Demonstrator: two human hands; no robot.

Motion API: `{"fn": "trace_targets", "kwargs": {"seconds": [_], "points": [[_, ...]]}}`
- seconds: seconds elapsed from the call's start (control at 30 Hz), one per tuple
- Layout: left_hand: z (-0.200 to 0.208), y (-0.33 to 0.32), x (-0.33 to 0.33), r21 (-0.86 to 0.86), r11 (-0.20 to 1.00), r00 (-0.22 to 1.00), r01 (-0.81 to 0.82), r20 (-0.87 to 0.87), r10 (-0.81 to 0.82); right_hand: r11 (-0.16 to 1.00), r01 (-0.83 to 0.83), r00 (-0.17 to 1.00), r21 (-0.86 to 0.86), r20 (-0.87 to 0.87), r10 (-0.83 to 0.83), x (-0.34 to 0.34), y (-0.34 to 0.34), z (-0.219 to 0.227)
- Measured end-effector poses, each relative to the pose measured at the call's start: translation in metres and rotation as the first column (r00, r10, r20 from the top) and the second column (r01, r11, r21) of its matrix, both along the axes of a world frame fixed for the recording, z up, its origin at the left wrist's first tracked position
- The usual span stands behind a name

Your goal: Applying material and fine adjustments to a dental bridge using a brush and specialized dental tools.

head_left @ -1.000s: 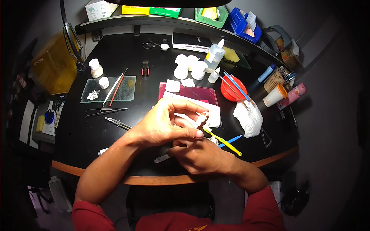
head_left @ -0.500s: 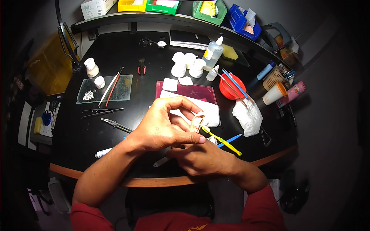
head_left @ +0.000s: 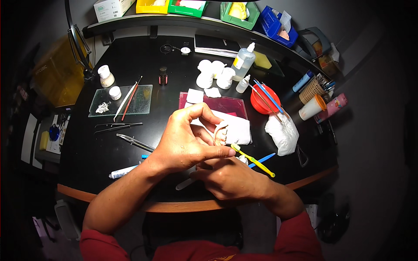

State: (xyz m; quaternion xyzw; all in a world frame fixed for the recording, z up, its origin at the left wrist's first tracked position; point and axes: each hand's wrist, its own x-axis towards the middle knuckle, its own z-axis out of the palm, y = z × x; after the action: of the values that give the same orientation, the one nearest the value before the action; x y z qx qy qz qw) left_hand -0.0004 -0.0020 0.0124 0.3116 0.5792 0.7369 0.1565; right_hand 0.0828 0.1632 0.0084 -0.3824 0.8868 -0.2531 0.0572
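Over the near half of the black desk [head_left: 139, 56], the left hand [head_left: 185, 139] has its thumb and fingers parted just enough to pinch a pale tooth model [head_left: 221, 132]. On its near side the right hand [head_left: 235, 177] is curled; I can't tell what it grips. A yellow toothbrush [head_left: 256, 162] sits just right, a red bowl [head_left: 260, 103] farther off.

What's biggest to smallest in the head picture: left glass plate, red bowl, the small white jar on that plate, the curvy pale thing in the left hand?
1. Left glass plate
2. Red bowl
Unranked: small white jar and curvy pale thing; the thing shows bigger, but the left hand holds it up nearer the camera.
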Motion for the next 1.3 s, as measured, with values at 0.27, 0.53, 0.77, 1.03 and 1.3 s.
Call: {"fn": "trace_targets", "kwargs": {"seconds": [0.27, 0.53, 0.77, 1.03, 1.3], "points": [[0.000, 0.001, 0.003, -0.025, 0.999, 0.999, -0.032, -0.004, 0.032, 0.999, -0.046, 0.993, 0.020, -0.104, 0.048, -0.002, 0.004, -0.006], [0.000, 0.003, 0.003, 0.016, 0.999, 0.999, -0.037, -0.009, 0.037, 0.998, 0.012, 0.993, -0.060, -0.119, -0.019, -0.002, 0.012, 0.000], [0.001, 0.003, 0.002, 0.035, 0.998, 0.998, -0.053, -0.018, 0.053, 0.923, 0.213, 0.886, -0.321, -0.335, -0.321, -0.009, 0.026, 0.025], [0.007, 0.002, 0.006, 0.055, 0.998, 0.994, 0.006, 0.107, -0.011, 0.698, 0.288, 0.797, -0.655, -0.240, -0.554, -0.014, 0.026, 0.023], [0.000, 0.001, 0.002, 0.083, 0.992, 0.991, 0.098, 0.087, -0.105, 0.696, 0.218, 0.796, -0.684, -0.289, -0.533, -0.017, 0.027, 0.018]]}}
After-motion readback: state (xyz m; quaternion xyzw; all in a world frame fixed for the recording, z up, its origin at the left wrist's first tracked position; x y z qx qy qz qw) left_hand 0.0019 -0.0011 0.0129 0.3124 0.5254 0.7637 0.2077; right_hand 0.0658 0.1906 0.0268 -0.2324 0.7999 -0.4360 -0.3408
